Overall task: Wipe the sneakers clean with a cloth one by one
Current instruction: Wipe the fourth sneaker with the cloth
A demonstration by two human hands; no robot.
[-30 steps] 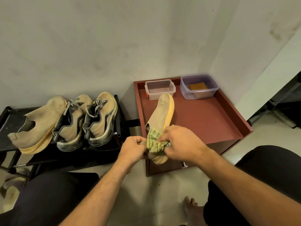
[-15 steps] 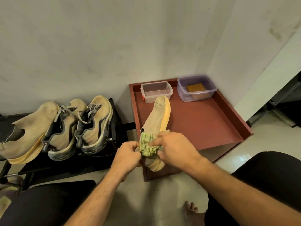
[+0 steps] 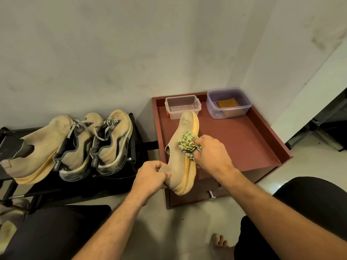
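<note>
While the left hand (image 3: 150, 177) has its grip curled around the heel collar of the tan slip-on sneaker (image 3: 181, 156), the right hand (image 3: 210, 154) has its fingers bunched tight on a green-and-white checked cloth (image 3: 187, 144), pressed against the sneaker's upper at mid-length.

Item, sneaker in hand: tilted on its side, orange sole (image 3: 189, 166) facing right, toe resting on the red desk (image 3: 244, 139), heel overhanging the desk's near edge. The toe lies just beside a clear plastic box (image 3: 183, 106).

Item, waiting stock: one matching slip-on (image 3: 35, 147) and two laced sneakers (image 3: 93, 143) in a row on the black shoe rack (image 3: 75, 186) to the left, well apart from the work.

Item, far end of desk: a purple-tinted tub (image 3: 228, 103) holding a brown block; what the block is I cannot tell.

Advice for the step, as judged from here: keep the heel hold firm so the sneaker does not pivot on its toe under the rubbing. Work the cloth in short strokes along the knit from collar toward toe, then along the sole edge, where grime tends to gather. Roll the sneaker with the left wrist to present the hidden side instead of reaching round. Refold the cloth when its contact face looks soiled. Mind the toe nudging the clear box on forward strokes.
</note>
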